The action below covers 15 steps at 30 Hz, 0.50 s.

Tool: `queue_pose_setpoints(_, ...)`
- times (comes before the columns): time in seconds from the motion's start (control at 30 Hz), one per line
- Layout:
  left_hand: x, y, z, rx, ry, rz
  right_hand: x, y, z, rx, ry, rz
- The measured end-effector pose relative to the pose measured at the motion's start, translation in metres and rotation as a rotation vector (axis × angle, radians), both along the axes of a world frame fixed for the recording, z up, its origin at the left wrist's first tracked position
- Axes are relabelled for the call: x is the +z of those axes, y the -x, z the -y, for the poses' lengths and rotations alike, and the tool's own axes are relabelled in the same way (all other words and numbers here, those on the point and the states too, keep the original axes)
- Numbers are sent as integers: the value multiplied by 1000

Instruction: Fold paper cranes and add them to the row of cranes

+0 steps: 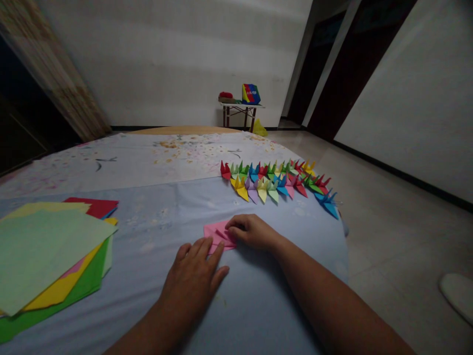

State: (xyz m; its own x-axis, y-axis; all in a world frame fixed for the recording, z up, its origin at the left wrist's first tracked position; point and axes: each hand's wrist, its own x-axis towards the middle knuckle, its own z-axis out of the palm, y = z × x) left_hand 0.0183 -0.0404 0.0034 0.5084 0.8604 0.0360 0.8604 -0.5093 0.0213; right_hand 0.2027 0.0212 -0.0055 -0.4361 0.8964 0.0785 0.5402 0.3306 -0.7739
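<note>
A small folded pink paper (215, 230) lies on the light blue tablecloth (166, 207). My left hand (194, 276) rests flat with its fingers stretched out, the fingertips pressing the paper's near edge. My right hand (251, 230) comes in from the right with its fingers curled and pressed onto the paper's right side, pinching a fold. Part of the pink paper is hidden under both hands.
A stack of coloured paper sheets (48, 256) lies at the left. Several folded paper cranes (277, 182) in many colours stand in rows at the table's far right edge. A small table with a colourful box (250, 93) stands by the far wall.
</note>
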Motion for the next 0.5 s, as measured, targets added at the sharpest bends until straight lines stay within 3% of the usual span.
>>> queue_pose_setpoints(0.1, 1, -2, 1, -22, 10, -40, -2, -7, -3, -30, 15, -22)
queue_pose_setpoints(0.33, 1, -3, 0, -19, 33, -86, 2, -13, -6, 163, -70, 132)
queue_pose_setpoints(0.5, -2, 0, -1, -36, 46, -64, 3, -13, -6, 181, -112, 182)
